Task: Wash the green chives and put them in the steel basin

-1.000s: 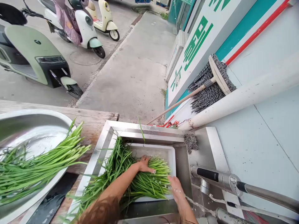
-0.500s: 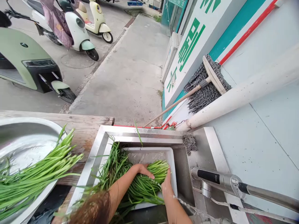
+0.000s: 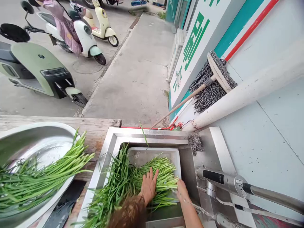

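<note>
Long green garlic chives [image 3: 163,167] lie in a white plastic basin [image 3: 178,158] inside a steel sink. My left hand [image 3: 149,185] rests on the bunch with its fingers spread, palm down. At the pale stem ends, my right hand [image 3: 182,191] is closed on the edge of the chives; part of its fingers is hidden. A stream of water crosses my right wrist from the spout [image 3: 224,220] at the lower right. More leafy chives [image 3: 116,177] heap over the sink's left side. Dark hair hides part of my left forearm.
A large metal bowl [image 3: 51,125] holding chives stands on a wooden table [image 3: 102,125] at left, beside a dark flat blade-like object [image 3: 64,202]. A steel scouring pad [image 3: 196,144] and a faucet [image 3: 216,177] are on the sink's right. A mop [image 3: 211,85] leans behind; scooters [image 3: 42,69] stand beyond.
My left hand has turned from cupping the bunch to lying spread on it. The chive stems have fanned out toward the right. My right hand has moved slightly right and down.
</note>
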Demonstrator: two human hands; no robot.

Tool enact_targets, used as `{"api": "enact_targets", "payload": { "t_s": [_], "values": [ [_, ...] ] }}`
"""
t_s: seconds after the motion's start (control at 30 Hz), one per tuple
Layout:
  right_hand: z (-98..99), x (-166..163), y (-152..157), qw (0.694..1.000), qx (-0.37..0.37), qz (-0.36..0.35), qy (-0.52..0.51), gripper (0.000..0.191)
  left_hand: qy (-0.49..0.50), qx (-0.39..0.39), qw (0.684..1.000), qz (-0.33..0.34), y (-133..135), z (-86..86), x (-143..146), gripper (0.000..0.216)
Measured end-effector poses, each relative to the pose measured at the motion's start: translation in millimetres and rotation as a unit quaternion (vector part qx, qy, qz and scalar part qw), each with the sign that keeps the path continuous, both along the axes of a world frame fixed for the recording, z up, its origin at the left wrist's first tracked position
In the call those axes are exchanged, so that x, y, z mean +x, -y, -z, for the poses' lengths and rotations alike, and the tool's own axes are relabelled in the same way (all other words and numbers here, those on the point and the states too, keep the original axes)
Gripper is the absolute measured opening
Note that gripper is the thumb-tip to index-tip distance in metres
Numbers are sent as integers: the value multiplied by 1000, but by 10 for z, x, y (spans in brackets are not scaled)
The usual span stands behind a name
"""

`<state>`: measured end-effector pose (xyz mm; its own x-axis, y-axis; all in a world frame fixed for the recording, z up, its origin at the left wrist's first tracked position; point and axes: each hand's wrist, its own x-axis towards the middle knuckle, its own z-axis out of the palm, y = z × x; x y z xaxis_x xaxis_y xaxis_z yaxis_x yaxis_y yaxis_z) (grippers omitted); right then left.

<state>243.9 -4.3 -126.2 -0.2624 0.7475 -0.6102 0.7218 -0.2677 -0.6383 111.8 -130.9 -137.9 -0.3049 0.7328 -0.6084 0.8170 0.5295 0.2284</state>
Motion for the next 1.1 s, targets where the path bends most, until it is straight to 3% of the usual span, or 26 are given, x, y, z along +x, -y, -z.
{"api": "enact_targets", "payload": {
  "t_s": [0.1,0.2,0.3,0.37,0.53,0.7,0.8,0.9,1.03,1.1],
  "values": [
    [-266,125,-178,995,84,-23,40,35,121,-84,989,7,-213,-79,-218,116],
    [-287,-226,-491,960,201,-168,96,50,149,-41,987,-50,-587,-120,-504,87],
    [-5,-740,-654,945,171,-243,133,44,88,36,989,-111,-865,40,-548,68],
    [251,-956,-583,936,155,-259,181,44,73,43,988,-127,-887,243,-411,65],
    [706,-935,-173,910,163,-265,275,54,46,79,990,-110,-622,741,-42,63],
    [1052,-1020,-325,903,137,-278,298,41,88,66,991,-78,-758,936,-292,56],
    [1126,-1106,-584,905,136,-288,280,35,100,56,990,-81,-975,910,-529,56],
    [942,-1009,-726,909,139,-306,245,35,131,24,988,-82,-1073,708,-624,60],
    [578,-687,-495,909,153,-315,225,43,155,6,987,-49,-836,321,-418,68],
    [522,-580,-276,905,160,-307,247,51,148,37,987,-38,-630,240,-247,75]
  ]
}}
